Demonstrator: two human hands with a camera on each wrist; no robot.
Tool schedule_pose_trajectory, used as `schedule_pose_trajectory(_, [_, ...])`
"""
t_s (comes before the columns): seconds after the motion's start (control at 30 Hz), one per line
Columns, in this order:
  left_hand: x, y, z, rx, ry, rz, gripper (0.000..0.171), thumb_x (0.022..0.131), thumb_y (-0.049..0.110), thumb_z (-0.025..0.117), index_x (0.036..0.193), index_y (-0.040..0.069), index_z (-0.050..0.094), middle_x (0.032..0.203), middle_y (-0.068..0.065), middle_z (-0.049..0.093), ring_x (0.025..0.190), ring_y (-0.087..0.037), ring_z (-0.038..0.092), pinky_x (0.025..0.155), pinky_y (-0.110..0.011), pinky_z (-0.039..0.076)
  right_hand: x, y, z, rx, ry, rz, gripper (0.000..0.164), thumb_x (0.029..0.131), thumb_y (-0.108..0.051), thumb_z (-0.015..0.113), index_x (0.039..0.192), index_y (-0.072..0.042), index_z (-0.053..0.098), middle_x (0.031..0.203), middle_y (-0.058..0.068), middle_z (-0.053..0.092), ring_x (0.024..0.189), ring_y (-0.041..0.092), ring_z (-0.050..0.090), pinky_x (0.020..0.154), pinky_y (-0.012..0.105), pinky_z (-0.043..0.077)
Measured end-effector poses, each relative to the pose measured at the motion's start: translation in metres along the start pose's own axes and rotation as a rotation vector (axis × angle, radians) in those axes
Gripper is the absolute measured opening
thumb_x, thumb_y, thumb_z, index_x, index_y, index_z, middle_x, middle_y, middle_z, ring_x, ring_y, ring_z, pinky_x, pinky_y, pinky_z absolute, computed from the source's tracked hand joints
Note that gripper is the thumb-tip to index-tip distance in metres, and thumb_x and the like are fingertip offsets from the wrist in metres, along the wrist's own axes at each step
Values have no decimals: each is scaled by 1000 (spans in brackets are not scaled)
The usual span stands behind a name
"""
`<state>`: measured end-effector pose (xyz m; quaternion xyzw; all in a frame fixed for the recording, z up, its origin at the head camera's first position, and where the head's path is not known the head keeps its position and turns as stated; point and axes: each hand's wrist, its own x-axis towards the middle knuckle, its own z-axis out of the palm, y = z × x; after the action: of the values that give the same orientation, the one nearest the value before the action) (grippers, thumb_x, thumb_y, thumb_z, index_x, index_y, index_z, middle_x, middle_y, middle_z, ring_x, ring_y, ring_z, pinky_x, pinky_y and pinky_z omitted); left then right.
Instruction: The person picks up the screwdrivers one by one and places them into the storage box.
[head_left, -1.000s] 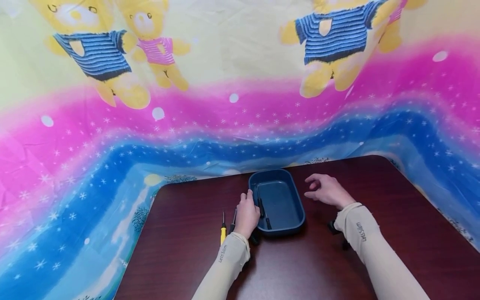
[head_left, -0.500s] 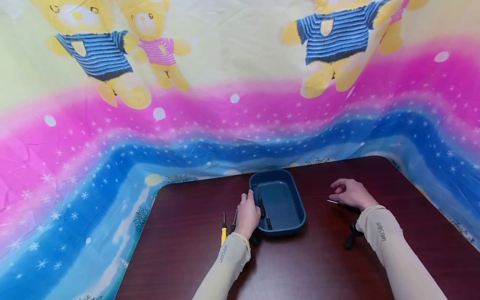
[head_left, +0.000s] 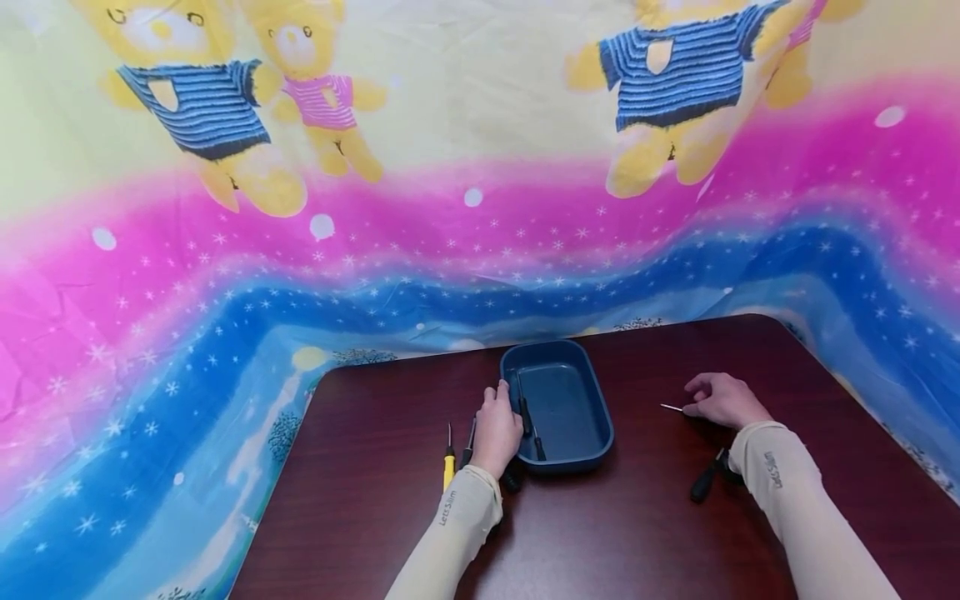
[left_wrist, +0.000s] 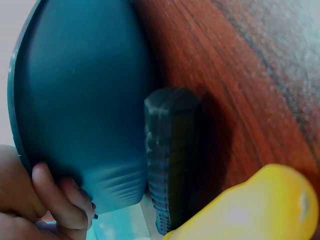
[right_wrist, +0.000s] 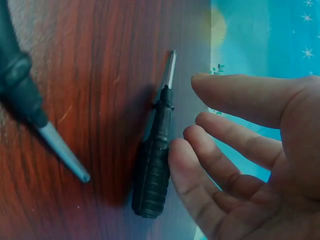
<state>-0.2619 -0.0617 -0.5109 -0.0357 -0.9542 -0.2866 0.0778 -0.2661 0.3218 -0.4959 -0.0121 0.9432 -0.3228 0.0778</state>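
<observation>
My left hand (head_left: 498, 429) grips the left rim of a blue rectangular plastic bin (head_left: 570, 404), its fingers (left_wrist: 57, 200) curled over the edge in the left wrist view. Inside the bin, along its left side, lie a black screwdriver (head_left: 524, 412) and a smaller black one whose handle (head_left: 539, 447) shows. To the right of the bin, my right hand (head_left: 727, 402) hovers beside a short black-handled screwdriver (right_wrist: 152, 175) on the table. Its fingers are loosely bent and close to the handle; whether they touch it I cannot tell. Another black screwdriver (head_left: 702, 483) lies nearer, by the right wrist.
Left of the bin lie a yellow-handled screwdriver (head_left: 448, 467) and a black-handled one (head_left: 467, 454), partly behind my left forearm. The dark wooden table (head_left: 375, 433) ends at a printed curtain (head_left: 465, 250) with bears.
My right hand has moved right, away from the bin's right side, to the short screwdriver. The left hand stays on the rim.
</observation>
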Motion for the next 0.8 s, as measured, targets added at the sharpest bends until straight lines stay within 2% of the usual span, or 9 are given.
schedule_pose_trajectory(0.2, [0,-1,1,3,-2,1,59,98,7,66,153,-1,46,137,-24,58,90,-33,71,80,-45,62,-2,11,-3,-44,18,-6,44,87,-18,79,122,6,67,105,21,65,91,33,58,76,45,52])
schedule_pose_trajectory(0.43, [1,-1,2,-2,-1,-4,59,98,6,66,153,-1,46,137,-24,57,92,-34,72,81,-46,62,-1,25,-9,-78,-49,2,36,85,-14,80,113,5,70,94,13,63,84,27,56,71,38,49])
schedule_pose_trajectory(0.63, [1,-2,1,2,-3,-1,59,98,6,66,153,-1,46,137,-24,57,91,-35,71,80,-46,62,1,27,-5,-82,-51,-31,24,84,-10,81,102,1,72,90,10,63,82,25,56,72,37,48])
schedule_pose_trajectory(0.8, [1,-2,0,2,2,8,59,98,6,66,153,-1,46,136,-24,58,92,-35,71,82,-46,62,2,25,-4,-95,-57,-21,19,86,-11,79,99,0,72,89,9,64,82,25,56,72,38,49])
